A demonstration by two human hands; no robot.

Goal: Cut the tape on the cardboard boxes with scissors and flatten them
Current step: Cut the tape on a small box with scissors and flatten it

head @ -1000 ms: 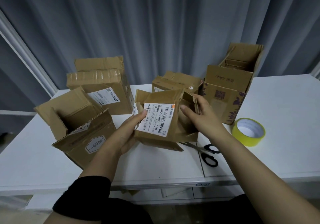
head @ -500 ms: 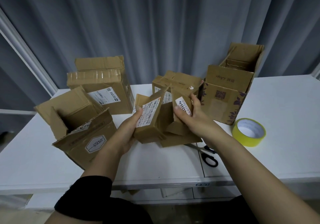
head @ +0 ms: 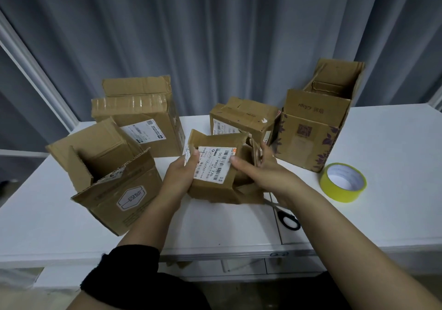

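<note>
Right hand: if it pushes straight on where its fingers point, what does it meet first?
The right hand grips the small labelled box, so that comes first. Beyond it, the fingers point away from the person toward the rear box, probably next; depth is unclear.

The small box (head: 215,187) is brown corrugated cardboard, matt and creased, with ragged torn edges. Its label (head: 212,163) is smooth white paper with black print. The left box (head: 112,194) shows its fluted core along the cut rim. Clear tape (head: 134,101) on the taped box (head: 124,117) is glossy and wrinkled. The printed box (head: 308,147) is matt cardboard with purple ink. The roll (head: 339,193) is shiny yellow on a white core. The scissors (head: 287,220) have black plastic handles and dull metal blades. The table (head: 394,142) is smooth white with a faint sheen, the curtain (head: 215,34) matt grey cloth, and the sleeve (head: 129,262) black cloth.
</note>
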